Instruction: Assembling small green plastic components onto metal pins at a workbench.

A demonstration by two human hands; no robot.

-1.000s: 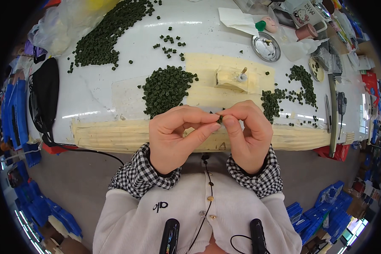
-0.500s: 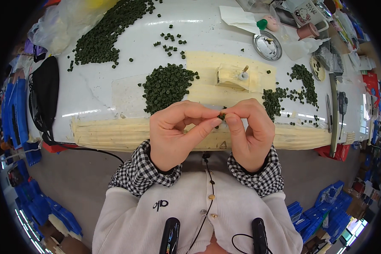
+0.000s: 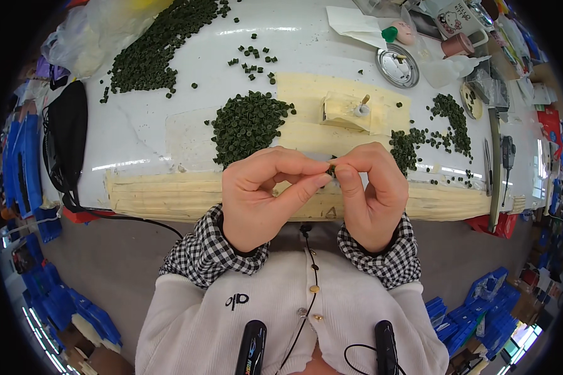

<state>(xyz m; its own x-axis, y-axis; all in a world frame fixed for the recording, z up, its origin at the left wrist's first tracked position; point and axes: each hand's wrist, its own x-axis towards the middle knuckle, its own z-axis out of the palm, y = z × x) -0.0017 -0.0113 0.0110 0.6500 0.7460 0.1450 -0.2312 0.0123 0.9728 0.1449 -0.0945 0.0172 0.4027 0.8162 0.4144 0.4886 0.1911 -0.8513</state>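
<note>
My left hand [image 3: 259, 194] and my right hand [image 3: 374, 190] meet above the table's near edge, thumbs and forefingers pinched together. Between their tips is a small dark green spool-shaped piece [image 3: 331, 170], mostly covered by the fingers; which hand bears it more I cannot tell. Just beyond my left hand lies a heap of the same green pieces [image 3: 247, 128]. To the right of my right hand is a smaller pile [image 3: 405, 150] of them. A cream block [image 3: 345, 112] with a short upright peg stands on the taped sheet beyond both hands.
A large green heap [image 3: 147, 62] spreads at the far left, beside a clear plastic bag [image 3: 84, 47] and a black cloth pouch [image 3: 67, 134]. At right are a round metal lid [image 3: 396, 66], a squeeze bottle [image 3: 447, 70], a mug [image 3: 455, 20] and tweezers [image 3: 487, 165]. Padding tape [image 3: 162, 199] covers the near edge.
Both hands stay pinched together at nearly the same spot, with the fingertips shifted slightly. The green piece shows a little differently between them. The whole view has moved a touch.
</note>
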